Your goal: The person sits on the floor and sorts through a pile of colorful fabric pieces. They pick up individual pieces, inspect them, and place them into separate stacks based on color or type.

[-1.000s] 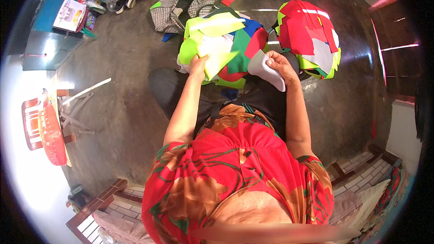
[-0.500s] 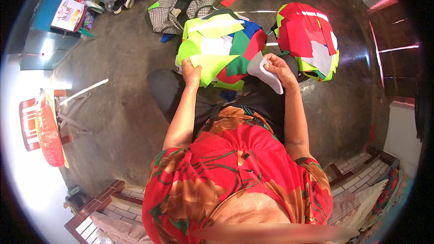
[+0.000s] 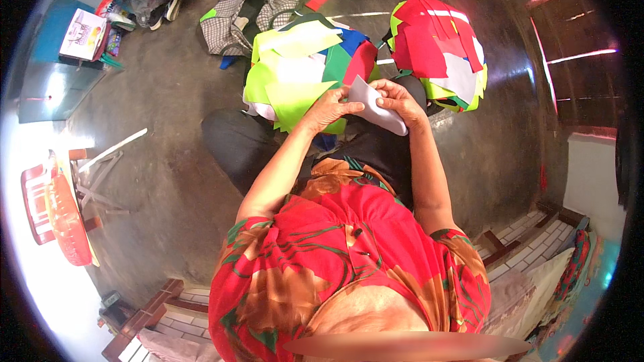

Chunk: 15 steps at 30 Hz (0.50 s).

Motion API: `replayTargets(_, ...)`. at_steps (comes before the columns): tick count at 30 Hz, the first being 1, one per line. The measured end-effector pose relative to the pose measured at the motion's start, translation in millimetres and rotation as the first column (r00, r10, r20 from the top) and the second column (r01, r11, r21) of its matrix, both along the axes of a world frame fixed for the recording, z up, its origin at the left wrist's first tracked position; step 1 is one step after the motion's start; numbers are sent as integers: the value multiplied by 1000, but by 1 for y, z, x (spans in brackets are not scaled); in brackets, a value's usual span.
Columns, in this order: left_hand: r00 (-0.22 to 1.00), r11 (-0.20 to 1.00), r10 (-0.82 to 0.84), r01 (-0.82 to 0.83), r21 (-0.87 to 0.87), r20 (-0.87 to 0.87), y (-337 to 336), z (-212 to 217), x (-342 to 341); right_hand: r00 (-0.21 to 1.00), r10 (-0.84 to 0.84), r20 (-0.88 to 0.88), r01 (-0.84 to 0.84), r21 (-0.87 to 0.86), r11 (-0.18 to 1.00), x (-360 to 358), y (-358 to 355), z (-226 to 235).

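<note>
A pale grey cloth piece (image 3: 374, 111), curved and pointed at its top, is held up between my two hands above my lap. My right hand (image 3: 401, 103) pinches its right side between thumb and fingers. On the opposite edge, my left hand (image 3: 327, 110) has its thumb and fingertips closed. Just beyond lies a heap of cloth scraps (image 3: 288, 57), with a large neon yellow-green scrap (image 3: 295, 100) on its near side. To the right stands a second rounded heap of scraps (image 3: 429, 47), mostly red, with grey and neon pieces.
A checked grey cloth bag (image 3: 231, 23) lies beyond the left heap, near a red scrap (image 3: 316, 1) on the floor. Shoes (image 3: 168, 10) and a teal cabinet (image 3: 50, 74) are at the far left. An orange-red chair (image 3: 66, 218) stands left.
My left hand has let go of the yellow-green scrap and moved right to the pale grey cloth piece. My right hand still holds that piece; the view has shifted slightly.
</note>
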<state>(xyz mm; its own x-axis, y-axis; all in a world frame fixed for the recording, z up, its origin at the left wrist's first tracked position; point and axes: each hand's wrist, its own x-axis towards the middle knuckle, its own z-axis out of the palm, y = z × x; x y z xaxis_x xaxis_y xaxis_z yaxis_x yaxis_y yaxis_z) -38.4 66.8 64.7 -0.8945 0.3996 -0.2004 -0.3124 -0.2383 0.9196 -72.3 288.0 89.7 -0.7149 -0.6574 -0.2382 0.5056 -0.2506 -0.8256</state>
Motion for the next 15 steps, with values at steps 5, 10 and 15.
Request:
replayTargets(5, 978, 978, 211, -210, 10, -8, -9, -1, -7, 996, -86, -14, 86, -19, 996, -3, -6, -1)
replayTargets(10, 870, 869, 493, -490, 62, -33, -42, -8, -26, 998, -35, -56, 37, 26, 999, -6, -8, -6)
replayTargets(15, 715, 699, 699, -678, -228, 14, -99, -61, -38, 999, 11, -45, -11, -16, 1000, -5, -8, -2)
